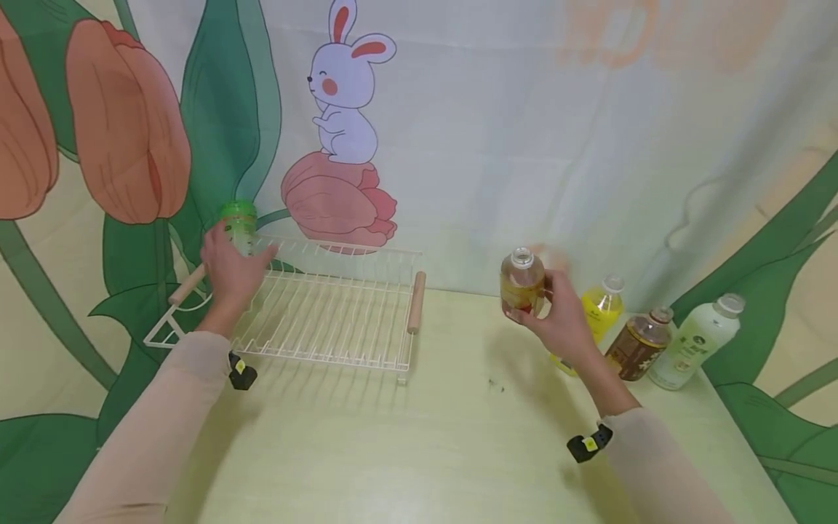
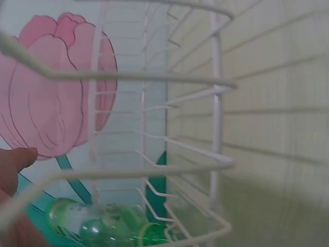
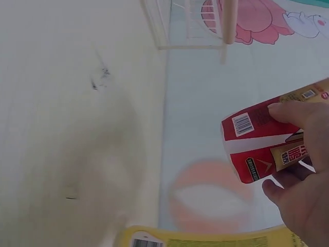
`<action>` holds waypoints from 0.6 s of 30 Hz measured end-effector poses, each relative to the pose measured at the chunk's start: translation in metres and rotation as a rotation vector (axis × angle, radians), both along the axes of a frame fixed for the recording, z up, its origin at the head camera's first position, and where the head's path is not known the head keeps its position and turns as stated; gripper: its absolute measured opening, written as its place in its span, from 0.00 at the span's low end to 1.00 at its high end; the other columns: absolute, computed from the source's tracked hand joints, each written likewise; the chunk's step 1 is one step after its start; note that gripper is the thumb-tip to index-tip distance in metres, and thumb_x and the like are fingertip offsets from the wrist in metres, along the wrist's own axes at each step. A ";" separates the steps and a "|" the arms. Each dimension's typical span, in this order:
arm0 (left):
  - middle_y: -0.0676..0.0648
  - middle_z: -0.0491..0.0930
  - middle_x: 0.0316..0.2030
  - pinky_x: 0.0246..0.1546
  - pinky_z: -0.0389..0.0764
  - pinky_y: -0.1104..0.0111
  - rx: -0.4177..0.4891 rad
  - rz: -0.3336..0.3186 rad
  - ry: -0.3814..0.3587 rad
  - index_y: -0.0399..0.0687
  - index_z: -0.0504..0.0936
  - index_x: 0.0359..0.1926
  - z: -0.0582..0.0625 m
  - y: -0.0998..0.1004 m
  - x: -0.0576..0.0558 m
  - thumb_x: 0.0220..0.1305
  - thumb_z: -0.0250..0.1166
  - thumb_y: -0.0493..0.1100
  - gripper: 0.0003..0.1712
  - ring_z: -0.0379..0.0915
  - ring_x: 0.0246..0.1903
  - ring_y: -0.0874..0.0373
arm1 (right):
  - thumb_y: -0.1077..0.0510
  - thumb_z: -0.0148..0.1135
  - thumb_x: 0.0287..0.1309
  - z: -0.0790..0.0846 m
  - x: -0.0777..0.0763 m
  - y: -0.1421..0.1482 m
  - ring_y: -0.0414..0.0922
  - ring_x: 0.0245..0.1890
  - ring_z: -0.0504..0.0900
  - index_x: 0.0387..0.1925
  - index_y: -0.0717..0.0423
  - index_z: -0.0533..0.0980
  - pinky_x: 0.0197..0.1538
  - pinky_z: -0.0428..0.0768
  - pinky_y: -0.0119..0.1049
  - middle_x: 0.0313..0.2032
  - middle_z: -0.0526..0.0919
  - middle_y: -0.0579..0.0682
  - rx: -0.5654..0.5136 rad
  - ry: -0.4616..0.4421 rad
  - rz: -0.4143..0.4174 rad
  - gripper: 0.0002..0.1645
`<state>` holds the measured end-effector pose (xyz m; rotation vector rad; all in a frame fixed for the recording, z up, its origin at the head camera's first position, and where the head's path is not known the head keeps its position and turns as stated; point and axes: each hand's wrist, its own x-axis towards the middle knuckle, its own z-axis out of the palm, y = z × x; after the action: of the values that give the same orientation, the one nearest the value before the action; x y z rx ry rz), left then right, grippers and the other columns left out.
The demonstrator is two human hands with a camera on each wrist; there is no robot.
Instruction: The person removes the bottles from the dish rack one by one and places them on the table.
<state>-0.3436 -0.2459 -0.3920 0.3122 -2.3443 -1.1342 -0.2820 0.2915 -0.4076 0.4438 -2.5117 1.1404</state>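
My left hand (image 1: 236, 266) is at the left end of a white wire rack (image 1: 321, 359), beside a clear and green bottle (image 1: 239, 218). In the left wrist view, this bottle (image 2: 97, 224) stands neck down among the wires. The left thumb is straight and apart from the bottle, while some fingers are hidden. My right hand (image 1: 561, 320) grips a clear bottle with a red and gold label (image 1: 521, 285). That bottle is raised above the table, its uncapped neck upward. Thumb and fingers pinch its lower part in the right wrist view.
Wooden handles (image 1: 416, 302) flank the rack. Right of my right hand stand a yellow bottle (image 1: 602, 306), a brown-labelled bottle (image 1: 638, 346) and a pale green bottle (image 1: 697, 342) near the edge of the table (image 1: 406, 451). A printed curtain (image 1: 471, 145) hangs behind.
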 end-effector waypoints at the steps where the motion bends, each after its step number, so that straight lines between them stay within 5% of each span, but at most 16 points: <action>1: 0.33 0.59 0.73 0.69 0.63 0.40 0.006 0.006 -0.018 0.42 0.50 0.83 -0.004 -0.003 -0.001 0.66 0.74 0.56 0.57 0.54 0.72 0.36 | 0.63 0.79 0.58 -0.004 -0.001 0.001 0.64 0.69 0.72 0.69 0.63 0.63 0.71 0.70 0.64 0.67 0.72 0.63 -0.019 -0.008 -0.005 0.44; 7: 0.28 0.59 0.69 0.63 0.67 0.38 0.010 -0.006 -0.139 0.39 0.47 0.83 -0.019 -0.014 -0.003 0.65 0.74 0.57 0.61 0.58 0.66 0.32 | 0.63 0.78 0.59 -0.021 -0.002 0.001 0.63 0.72 0.72 0.71 0.63 0.63 0.73 0.70 0.60 0.70 0.72 0.63 -0.103 -0.051 -0.016 0.44; 18: 0.23 0.54 0.71 0.66 0.63 0.34 -0.052 -0.021 -0.272 0.28 0.47 0.80 -0.024 -0.020 -0.011 0.70 0.67 0.56 0.56 0.52 0.69 0.27 | 0.63 0.73 0.66 -0.037 0.003 0.006 0.68 0.73 0.68 0.75 0.68 0.57 0.71 0.71 0.60 0.73 0.66 0.69 -0.139 -0.159 -0.063 0.46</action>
<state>-0.3550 -0.2659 -0.4161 0.4482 -2.6134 -1.0970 -0.2791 0.2975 -0.4449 0.2449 -2.5372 1.3628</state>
